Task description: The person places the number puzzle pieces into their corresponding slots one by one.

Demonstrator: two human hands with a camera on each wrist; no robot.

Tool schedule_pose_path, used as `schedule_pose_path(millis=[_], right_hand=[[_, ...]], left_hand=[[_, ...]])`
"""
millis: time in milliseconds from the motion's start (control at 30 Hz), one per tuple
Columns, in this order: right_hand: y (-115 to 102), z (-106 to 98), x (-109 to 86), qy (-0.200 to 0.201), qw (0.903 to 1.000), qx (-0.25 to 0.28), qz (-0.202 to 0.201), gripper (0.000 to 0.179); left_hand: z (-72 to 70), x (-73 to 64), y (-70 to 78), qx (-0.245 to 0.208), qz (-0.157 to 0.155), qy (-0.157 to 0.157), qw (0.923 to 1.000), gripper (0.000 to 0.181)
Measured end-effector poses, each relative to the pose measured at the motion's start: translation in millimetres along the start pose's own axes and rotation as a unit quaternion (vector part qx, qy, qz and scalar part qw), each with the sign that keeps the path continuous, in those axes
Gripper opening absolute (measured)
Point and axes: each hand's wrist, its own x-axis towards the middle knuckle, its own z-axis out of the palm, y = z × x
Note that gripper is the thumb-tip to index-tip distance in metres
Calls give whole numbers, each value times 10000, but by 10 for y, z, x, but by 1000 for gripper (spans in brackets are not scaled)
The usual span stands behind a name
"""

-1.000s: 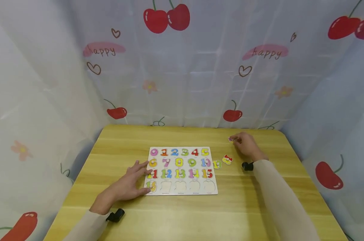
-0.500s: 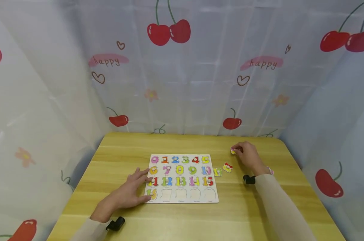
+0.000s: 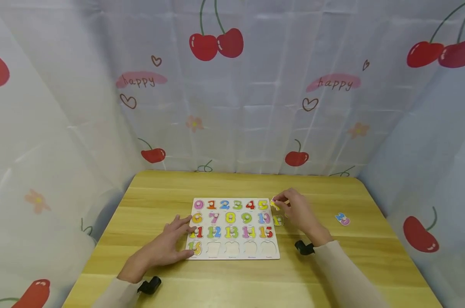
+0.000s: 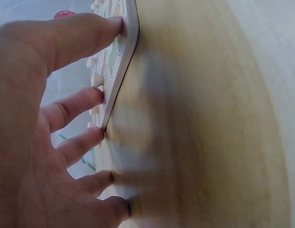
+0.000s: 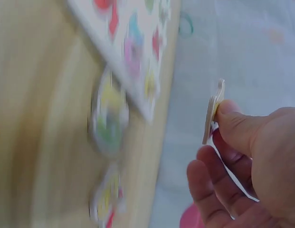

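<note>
A white number puzzle board (image 3: 232, 259) lies on the table, with knobbed number pieces in its upper rows and several bare recesses in the bottom row. My left hand (image 3: 167, 244) rests spread at its left edge; in the left wrist view the thumb (image 4: 85, 35) lies on the board's corner. My right hand (image 3: 298, 211) pinches a small puzzle piece (image 3: 274, 204), yellow and purple, beside the board's upper right corner. Seen edge-on in the right wrist view, that piece (image 5: 210, 116) sits between thumb and fingers, off the table. Its number cannot be read.
A green and yellow 19 piece (image 3: 279, 220) lies against the board's right edge. Further right is a blue and purple 20 piece (image 3: 342, 219). A yellow and red piece (image 5: 108, 197) shows blurred in the right wrist view. A cherry-print curtain (image 3: 232, 107) surrounds the wooden table (image 3: 255, 282).
My right hand has carried the pinched piece from the far right of the table leftward to the board's upper right corner. The 20 piece has come into sight. The left hand stays put.
</note>
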Motion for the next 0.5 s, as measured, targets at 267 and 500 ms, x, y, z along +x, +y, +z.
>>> schedule_pose_path(millis=[267, 500], right_hand=[[-473, 426, -118, -673, 9949, 562, -500, 9], [-875, 741, -183, -1186, 9796, 1026, -1257, 9]], left_hand=[[-25, 22, 45, 95, -78, -92, 9999, 59], [-54, 23, 72, 133, -24, -104, 9999, 60]])
